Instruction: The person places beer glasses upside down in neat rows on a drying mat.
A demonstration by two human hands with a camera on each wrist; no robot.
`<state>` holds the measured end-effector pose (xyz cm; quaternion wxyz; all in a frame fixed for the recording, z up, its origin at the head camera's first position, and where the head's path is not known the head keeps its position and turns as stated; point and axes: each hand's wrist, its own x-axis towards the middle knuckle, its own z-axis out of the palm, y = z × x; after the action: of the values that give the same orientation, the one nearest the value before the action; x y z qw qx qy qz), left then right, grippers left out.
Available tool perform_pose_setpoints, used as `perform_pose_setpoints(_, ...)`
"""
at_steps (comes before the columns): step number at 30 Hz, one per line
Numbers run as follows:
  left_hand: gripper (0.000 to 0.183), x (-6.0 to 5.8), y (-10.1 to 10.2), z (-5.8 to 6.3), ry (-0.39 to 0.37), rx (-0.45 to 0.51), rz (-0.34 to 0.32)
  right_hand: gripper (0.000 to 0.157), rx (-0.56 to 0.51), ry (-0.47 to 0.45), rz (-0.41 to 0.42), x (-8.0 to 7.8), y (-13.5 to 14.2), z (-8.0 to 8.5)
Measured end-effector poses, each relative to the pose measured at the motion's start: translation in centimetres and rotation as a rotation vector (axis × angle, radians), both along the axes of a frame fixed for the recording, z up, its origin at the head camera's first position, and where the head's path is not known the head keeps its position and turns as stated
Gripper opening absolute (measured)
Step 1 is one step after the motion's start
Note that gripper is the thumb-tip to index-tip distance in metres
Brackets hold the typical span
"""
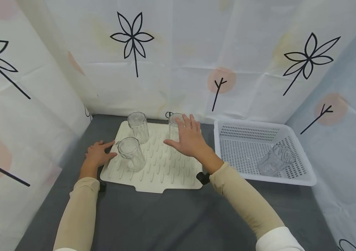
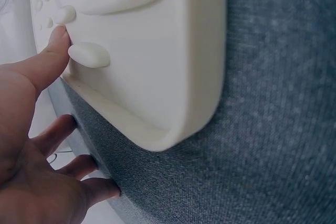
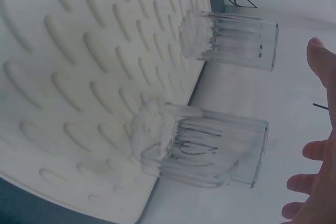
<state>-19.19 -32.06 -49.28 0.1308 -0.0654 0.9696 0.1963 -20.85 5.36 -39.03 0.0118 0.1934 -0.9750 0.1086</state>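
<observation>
A cream draining mat [image 1: 156, 170] with raised ridges bears three clear drinking glasses, all upright. Two are on its left side, a front glass [image 1: 131, 155] and a back glass [image 1: 139, 128]; the third glass [image 1: 173, 129] stands at the back right, partly hidden by my right hand [image 1: 190, 137]. That hand hovers with fingers spread, apart from the glasses in the right wrist view, where the nearest glass [image 3: 210, 145] shows large. My left hand [image 1: 97, 154] is at the mat's left edge. In the left wrist view its thumb [image 2: 52, 56] touches the mat while other fingers reach down beside it.
Right of the mat stands a white perforated basket [image 1: 228, 170], with another clear glass [image 1: 276, 160] leaning inside near its right end. A dark grey cloth [image 1: 152, 223] covers the table. Patterned white curtains [image 1: 178, 52] enclose the back and sides.
</observation>
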Motion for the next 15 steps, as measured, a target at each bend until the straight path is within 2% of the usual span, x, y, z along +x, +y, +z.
perform_pose_setpoints(15, 0.066, -0.1, 0.1, -0.2, 0.0, -0.004, -0.004, 0.1, -0.03, -0.049, -0.131, -0.9, 7.5, 1.6)
